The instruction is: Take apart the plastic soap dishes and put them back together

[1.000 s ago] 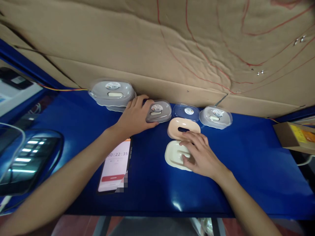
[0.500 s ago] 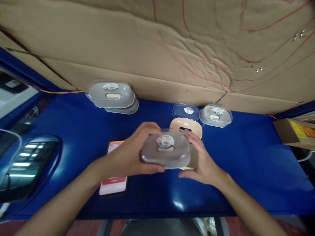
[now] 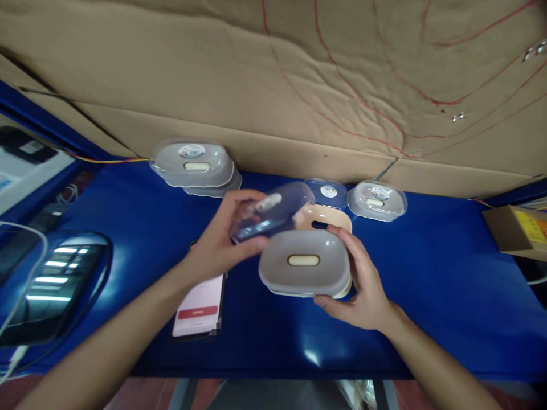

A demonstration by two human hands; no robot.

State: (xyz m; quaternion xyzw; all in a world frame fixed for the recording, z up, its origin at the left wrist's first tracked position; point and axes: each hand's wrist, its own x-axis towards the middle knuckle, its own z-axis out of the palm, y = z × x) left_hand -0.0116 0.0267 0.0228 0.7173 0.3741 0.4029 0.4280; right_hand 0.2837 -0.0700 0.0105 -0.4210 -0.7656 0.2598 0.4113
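A clear plastic lid (image 3: 273, 213) with a round label is tilted in my left hand (image 3: 233, 233), its fingers and thumb pinching the left end. Below and to the right of the lid, my right hand (image 3: 361, 282) grips the right side of a grey oval dish (image 3: 277, 265) with a cream slot in its middle. A cream edge shows beneath the dish at lower right. Just behind lies a peach oval tray (image 3: 339, 217) with a dark slot, partly covered by the lid and dish. Another clear lid (image 3: 335, 199) with a label rests behind that tray.
Stacked lidded grey dishes (image 3: 192, 165) stand at the back left, and another lidded dish (image 3: 378, 200) at the back right. A phone (image 3: 199, 310) lies left of centre on the blue table (image 3: 427, 296). A dark tablet (image 3: 51, 285) is at far left, a cardboard box (image 3: 508, 233) at far right.
The clear lid has come off the grey dish and moved up and left in my left hand. My right hand still holds the dish, now shifted slightly right.
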